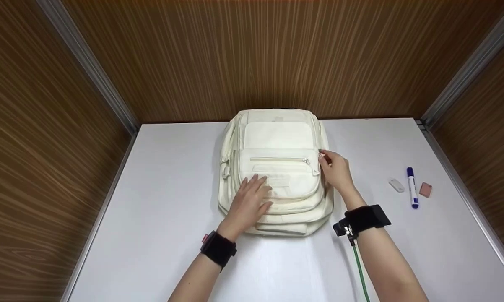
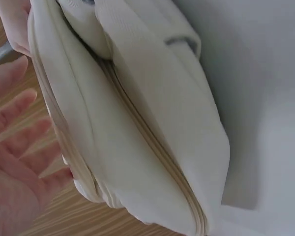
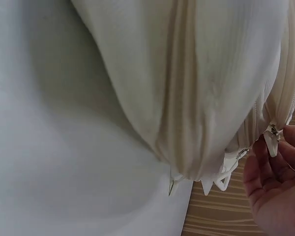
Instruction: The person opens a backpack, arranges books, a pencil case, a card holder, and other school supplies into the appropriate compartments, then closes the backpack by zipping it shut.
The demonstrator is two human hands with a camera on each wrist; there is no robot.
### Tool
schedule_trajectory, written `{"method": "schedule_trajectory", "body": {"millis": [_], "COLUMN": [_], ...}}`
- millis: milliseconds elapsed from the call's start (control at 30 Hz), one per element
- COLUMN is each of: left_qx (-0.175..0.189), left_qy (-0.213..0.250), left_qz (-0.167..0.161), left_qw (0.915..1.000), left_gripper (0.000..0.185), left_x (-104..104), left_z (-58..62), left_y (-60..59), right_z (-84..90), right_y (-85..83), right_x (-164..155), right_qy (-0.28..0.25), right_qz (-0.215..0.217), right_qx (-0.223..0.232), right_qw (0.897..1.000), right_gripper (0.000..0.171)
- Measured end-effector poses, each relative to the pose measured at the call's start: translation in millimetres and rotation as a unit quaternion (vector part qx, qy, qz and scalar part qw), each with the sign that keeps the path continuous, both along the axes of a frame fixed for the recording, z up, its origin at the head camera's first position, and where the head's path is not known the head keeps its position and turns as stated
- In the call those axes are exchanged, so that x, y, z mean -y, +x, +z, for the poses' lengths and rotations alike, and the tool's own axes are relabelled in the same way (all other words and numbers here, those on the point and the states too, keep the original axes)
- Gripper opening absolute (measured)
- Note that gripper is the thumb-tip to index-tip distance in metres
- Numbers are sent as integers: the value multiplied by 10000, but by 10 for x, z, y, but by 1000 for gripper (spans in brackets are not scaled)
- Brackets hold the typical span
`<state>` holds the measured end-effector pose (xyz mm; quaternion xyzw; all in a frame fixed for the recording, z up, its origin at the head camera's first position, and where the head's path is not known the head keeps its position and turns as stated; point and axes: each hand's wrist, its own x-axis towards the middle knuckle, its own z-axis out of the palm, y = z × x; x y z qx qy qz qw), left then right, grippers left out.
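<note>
A cream backpack (image 1: 279, 134) lies front side up on the white table, with several zippered compartments. My left hand (image 1: 248, 205) rests on its lower front with fingers spread; in the left wrist view the palm and straight fingers (image 2: 24, 142) show beside the bag's edge. At the bag's right side, my right hand (image 1: 336, 172) pinches a zipper pull of a front compartment. The right wrist view shows thumb and fingers (image 3: 270, 172) at that zipper pull (image 3: 271, 143), while other pulls hang from the neighbouring zippers. A horizontal pocket zipper (image 1: 277, 159) crosses the front and looks closed.
To the right on the table (image 1: 172, 188) lie a small white object (image 1: 396, 185), a blue-and-white marker (image 1: 412, 188) and a pinkish block (image 1: 425, 189). Wood-grain panels (image 1: 277, 54) stand behind and at both sides. A green cable (image 1: 360, 268) runs from the right wrist strap.
</note>
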<state>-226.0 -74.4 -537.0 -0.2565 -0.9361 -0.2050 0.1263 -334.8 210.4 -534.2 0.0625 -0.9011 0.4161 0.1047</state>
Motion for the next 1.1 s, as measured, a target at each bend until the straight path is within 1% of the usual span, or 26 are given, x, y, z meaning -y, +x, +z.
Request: {"method": "schedule_trajectory", "body": {"millis": [67,100,200,300,367,500,700,767,933,1000,1100], "left_qx": [-82,-66,185,494,563,475,456,397,182,153,130], "left_qy": [-5,-19,-118,-393,-561,-655,-899,-983,-1169,-1212,-1248], "left_qz": [229,334,530,545,501,443,491,522,561,565,593], "left_qw": [9997,9994,9984,9965,9956,9957,9937,9930,9914,9909,9903], "left_gripper": [44,48,61,71,74,75,75,75,73,73,73], "left_x": [28,38,48,42,41,41,40,33,11,9,10], "left_z": [11,16,4,-25,-42,-36,-32,-37,-48,-47,-37], "left_y": [-65,-95,-164,-195,-206,-214,-208,-207,-202,-197,-194], "right_z": [9,14,25,34,32,16,-15,-16,5,11,5], "right_y": [-2,1,9,14,15,27,51,62,113,144,197], "right_x": [12,20,34,35,28,0,-28,-34,-58,-72,-101], "right_qy": [60,72,86,62,114,354,575,628,744,802,876], "right_qz": [-6,-15,-80,-137,-133,-42,105,133,221,275,386], "right_qx": [-16,-18,26,69,75,44,-65,-100,205,352,355], "right_qw": [10000,10000,9999,9999,9998,9994,9983,9979,9968,9958,9948], "right_gripper": [32,31,29,29,30,30,30,30,32,32,30]}}
